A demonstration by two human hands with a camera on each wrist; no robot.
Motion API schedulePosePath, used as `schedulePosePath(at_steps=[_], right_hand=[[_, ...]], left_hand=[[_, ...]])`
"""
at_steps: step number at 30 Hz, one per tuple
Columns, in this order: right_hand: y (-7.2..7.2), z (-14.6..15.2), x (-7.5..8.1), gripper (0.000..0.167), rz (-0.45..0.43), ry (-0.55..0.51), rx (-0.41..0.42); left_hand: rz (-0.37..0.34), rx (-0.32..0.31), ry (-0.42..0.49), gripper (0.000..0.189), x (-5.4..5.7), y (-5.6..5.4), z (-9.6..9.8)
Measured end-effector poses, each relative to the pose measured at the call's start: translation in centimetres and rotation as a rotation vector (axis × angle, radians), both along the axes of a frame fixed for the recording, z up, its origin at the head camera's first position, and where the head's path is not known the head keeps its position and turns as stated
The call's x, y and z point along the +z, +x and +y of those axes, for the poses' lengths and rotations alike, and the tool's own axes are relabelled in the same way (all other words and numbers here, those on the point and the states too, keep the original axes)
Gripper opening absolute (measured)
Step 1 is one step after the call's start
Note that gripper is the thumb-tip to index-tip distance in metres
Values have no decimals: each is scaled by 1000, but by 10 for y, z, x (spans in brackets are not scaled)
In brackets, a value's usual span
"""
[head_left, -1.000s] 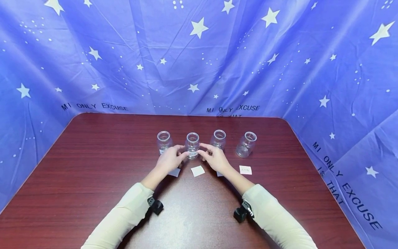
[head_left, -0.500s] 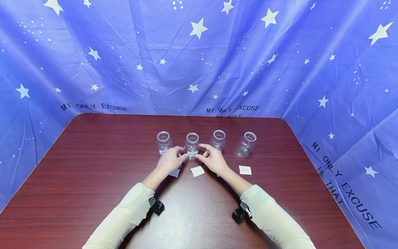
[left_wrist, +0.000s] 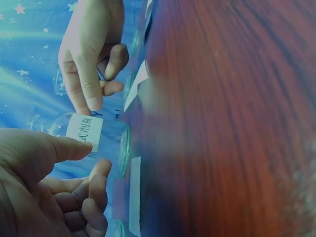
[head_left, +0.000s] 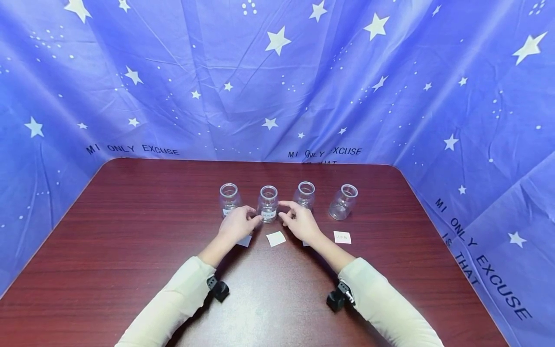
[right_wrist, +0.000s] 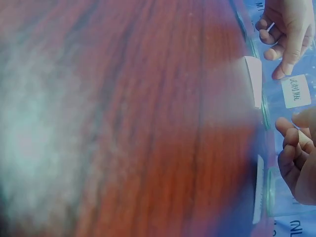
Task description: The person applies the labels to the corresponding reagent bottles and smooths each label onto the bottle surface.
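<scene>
A clear glass jar (head_left: 269,195) stands upright in a row of jars. It carries a white label (head_left: 268,215) with dark writing on its front, also seen large in the left wrist view. On its left side is my left hand (head_left: 237,223), thumb and fingers loosely bent by the glass. To its right, my right hand (head_left: 301,224) has its index finger stretched towards the jar and its thumb off the label. Neither hand wraps round the jar. Whether the fingertips still touch it is hard to tell. A labelled jar (head_left: 228,195) behind the left hand is partly hidden.
Two more jars, one (head_left: 306,193) behind my right hand and one (head_left: 342,205) farther right, complete the row. In front lie a white paper (head_left: 275,238), a paper with writing (head_left: 342,237) and papers partly covered by the hands. A blue star-patterned curtain (head_left: 277,96) surrounds the table (head_left: 151,217).
The right thumb has come off the label and drawn back to the right, leaving the label's front uncovered. The left hand has hardly moved, and the jars stay in place.
</scene>
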State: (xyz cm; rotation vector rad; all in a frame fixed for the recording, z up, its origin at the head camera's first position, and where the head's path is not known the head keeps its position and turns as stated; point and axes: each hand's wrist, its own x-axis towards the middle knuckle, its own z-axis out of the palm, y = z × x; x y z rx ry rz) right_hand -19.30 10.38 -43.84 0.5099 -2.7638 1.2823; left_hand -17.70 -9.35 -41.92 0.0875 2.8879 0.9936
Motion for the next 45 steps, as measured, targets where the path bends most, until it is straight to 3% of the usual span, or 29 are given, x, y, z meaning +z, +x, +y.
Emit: schedulePosePath(at_steps=[5,16,35,40,45], right_hand=[[4,7,7,23,6,35,10],[12,31,15,19,8,163,76],[18,72,17,18,-53,206,116],[21,82,19,21,-72,240,139],[22,91,16,23,-25,334,182]], left_hand=[[-25,-1,-20,31,5,4,0],[-16,-115,-29,19,16,15,17],[25,-264,6,22,6,24,67],[19,-293,-29,22,4,24,78],[14,-292,-90,24,3,23,89]])
